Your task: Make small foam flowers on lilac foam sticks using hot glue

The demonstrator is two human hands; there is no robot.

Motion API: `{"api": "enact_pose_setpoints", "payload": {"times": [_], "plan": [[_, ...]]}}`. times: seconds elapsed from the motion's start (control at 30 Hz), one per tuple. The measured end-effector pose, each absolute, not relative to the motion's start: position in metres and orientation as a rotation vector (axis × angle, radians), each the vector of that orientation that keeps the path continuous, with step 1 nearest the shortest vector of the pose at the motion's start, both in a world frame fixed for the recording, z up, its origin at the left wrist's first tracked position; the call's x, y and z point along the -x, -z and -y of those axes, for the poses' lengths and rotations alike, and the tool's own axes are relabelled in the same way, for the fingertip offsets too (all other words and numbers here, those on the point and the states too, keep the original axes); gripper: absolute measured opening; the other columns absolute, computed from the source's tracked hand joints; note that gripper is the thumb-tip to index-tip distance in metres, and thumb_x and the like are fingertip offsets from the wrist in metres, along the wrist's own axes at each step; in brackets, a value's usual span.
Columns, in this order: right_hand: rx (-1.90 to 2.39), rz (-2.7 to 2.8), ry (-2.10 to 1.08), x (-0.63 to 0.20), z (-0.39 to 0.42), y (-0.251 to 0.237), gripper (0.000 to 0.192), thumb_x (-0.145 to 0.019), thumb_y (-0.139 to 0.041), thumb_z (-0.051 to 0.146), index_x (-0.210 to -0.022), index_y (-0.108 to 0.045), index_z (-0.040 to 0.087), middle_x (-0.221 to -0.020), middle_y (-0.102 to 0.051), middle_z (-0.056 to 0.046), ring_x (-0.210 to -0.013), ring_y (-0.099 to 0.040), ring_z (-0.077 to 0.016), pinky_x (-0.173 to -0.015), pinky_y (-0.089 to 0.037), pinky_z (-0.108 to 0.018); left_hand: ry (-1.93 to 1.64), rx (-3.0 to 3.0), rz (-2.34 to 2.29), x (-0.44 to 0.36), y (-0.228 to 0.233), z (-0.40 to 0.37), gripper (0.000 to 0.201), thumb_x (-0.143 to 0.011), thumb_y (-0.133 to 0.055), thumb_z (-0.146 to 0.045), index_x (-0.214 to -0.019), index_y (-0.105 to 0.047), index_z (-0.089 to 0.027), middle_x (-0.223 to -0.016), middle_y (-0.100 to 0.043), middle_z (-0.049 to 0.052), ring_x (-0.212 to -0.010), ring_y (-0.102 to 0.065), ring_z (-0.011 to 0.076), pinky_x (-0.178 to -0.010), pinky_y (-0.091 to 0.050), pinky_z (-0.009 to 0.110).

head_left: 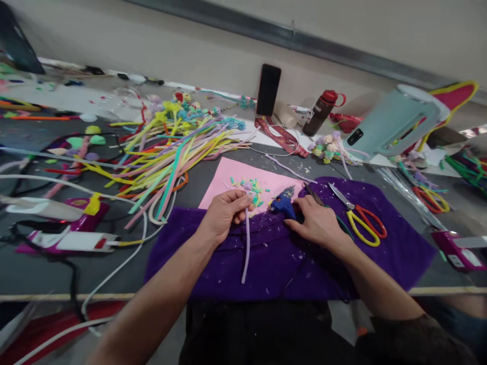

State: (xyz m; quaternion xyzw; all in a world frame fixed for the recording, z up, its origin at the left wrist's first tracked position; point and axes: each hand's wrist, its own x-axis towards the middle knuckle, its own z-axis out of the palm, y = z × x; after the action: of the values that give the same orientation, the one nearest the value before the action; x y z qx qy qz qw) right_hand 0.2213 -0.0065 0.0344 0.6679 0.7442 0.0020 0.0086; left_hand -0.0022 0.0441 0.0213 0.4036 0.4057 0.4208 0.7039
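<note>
Pinching, likely to steady, a lilac stem (246,248), the left hand (227,211) is crossing the near edge of pink paper (224,175); the right hand (318,220) is touching the glue gun (283,205), grip unclear.

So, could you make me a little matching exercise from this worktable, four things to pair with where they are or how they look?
Column one
1. Fuzzy lilac stem
2. Blue glue gun
3. Scissors
4. Phone

Column two
A. Black-faced, standing upright toward the back
B. By the fingertips of the right hand
C. Pinched in the left hand
D. One red handle loop, one yellow

Pairs: 1-C, 2-B, 3-D, 4-A
</note>
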Motion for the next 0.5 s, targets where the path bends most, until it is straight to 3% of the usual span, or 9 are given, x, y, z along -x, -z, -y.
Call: {"api": "enact_pose_setpoints", "payload": {"times": [0.13,0.2,0.27,0.4,0.5], "plan": [[-2.218,-2.355,0.141,-0.234,0.001,-0.033,0.032,-0.075,-0.050,0.044,-0.092,-0.058,0.018,-0.091,-0.059,-0.006,-0.081,-0.058,-0.0226,-0.064,-0.041,-0.031,-0.960,-0.883,-0.891,0.005,-0.023,-0.043,0.020,-0.069,-0.067,-0.029,-0.063,-0.056,-0.013,-0.059,-0.060,-0.001,-0.037,-0.043,0.0007,-0.033,-0.027,0.012],[-2.380,-2.360,0.413,-0.244,0.001,-0.034,0.029,-0.073,-0.052,0.041,-0.091,-0.057,0.018,-0.083,-0.060,-0.004,-0.073,-0.058,-0.0202,-0.064,-0.041,-0.031,-0.978,-0.870,-0.893,0.006,-0.024,-0.042,0.020,-0.068,-0.067,-0.030,-0.064,-0.057,-0.013,-0.059,-0.061,-0.001,-0.037,-0.044,0.0009,-0.032,-0.028,0.012],[-2.481,-2.396,0.922,-0.254,0.002,-0.037,0.031,-0.073,-0.051,0.040,-0.095,-0.055,0.018,-0.076,-0.060,-0.003,-0.068,-0.057,-0.0188,-0.060,-0.042,-0.030,-0.987,-0.860,-0.893,0.006,-0.025,-0.041,0.021,-0.068,-0.067,-0.030,-0.064,-0.057,-0.013,-0.060,-0.061,-0.001,-0.037,-0.044,0.0012,-0.032,-0.029,0.012],[-2.362,-2.403,2.064,-0.256,0.012,-0.042,0.036,-0.074,-0.043,0.039,-0.101,-0.052,0.017,-0.084,-0.059,-0.008,-0.066,-0.056,-0.0192,-0.055,-0.044,-0.030,-0.990,-0.849,-0.894,0.005,-0.027,-0.039,0.022,-0.066,-0.068,-0.031,-0.065,-0.056,-0.013,-0.060,-0.063,-0.001,-0.038,-0.046,0.0021,-0.032,-0.029,0.012],[-2.118,-2.282,2.583,-0.241,0.020,-0.044,0.045,-0.074,-0.042,0.044,-0.108,-0.050,0.016,-0.088,-0.056,-0.010,-0.057,-0.051,-0.0159,-0.046,-0.040,-0.028,-1.015,-0.870,-0.927,0.005,-0.028,-0.038,0.023,-0.065,-0.069,-0.033,-0.065,-0.056,-0.014,-0.060,-0.063,0.000,-0.038,-0.047,0.0030,-0.033,-0.030,0.013]]}}
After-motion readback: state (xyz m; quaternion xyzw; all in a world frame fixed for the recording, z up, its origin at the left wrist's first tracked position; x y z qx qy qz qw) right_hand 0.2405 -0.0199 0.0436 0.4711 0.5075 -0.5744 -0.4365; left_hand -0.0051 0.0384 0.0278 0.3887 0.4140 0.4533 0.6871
